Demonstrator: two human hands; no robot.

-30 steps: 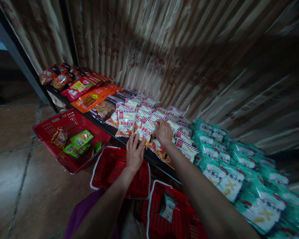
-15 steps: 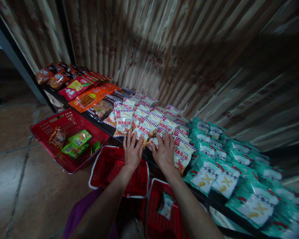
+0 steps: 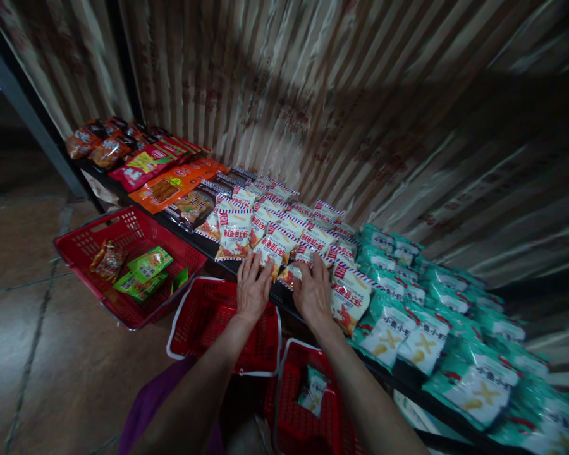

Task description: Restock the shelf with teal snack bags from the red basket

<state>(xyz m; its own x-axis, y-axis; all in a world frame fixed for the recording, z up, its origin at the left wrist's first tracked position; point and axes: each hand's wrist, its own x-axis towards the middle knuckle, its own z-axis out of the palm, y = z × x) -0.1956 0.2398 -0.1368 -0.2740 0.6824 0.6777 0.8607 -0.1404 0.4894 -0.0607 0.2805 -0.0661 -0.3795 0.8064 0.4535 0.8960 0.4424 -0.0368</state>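
Note:
Rows of white snack bags (image 3: 234, 230) with red lettering and striped edges lie on a low black shelf. My left hand (image 3: 254, 287) rests its spread fingers on the lower front of one white bag (image 3: 271, 248). Beside it, my right hand (image 3: 313, 297) is open over another white bag (image 3: 290, 277), thumb apart from the bent fingers. Part of that bag is hidden under the hand. Just right of my right hand, a larger-looking front bag (image 3: 351, 296) leans at the shelf edge. Neither hand lifts a bag.
Green snack bags (image 3: 474, 382) fill the shelf's right side. Orange packs (image 3: 171, 186) and dark packs (image 3: 189, 207) lie left. Below stand a red basket (image 3: 88, 237) with several packs, a middle red basket (image 3: 213, 316), and another red basket (image 3: 289, 404) holding a green bag. Behind hangs a pleated curtain (image 3: 284, 95).
My right fingers have shifted slightly and bent on the bag beneath them. My left hand stays almost in place. The view has moved very slightly; the bags keep their places.

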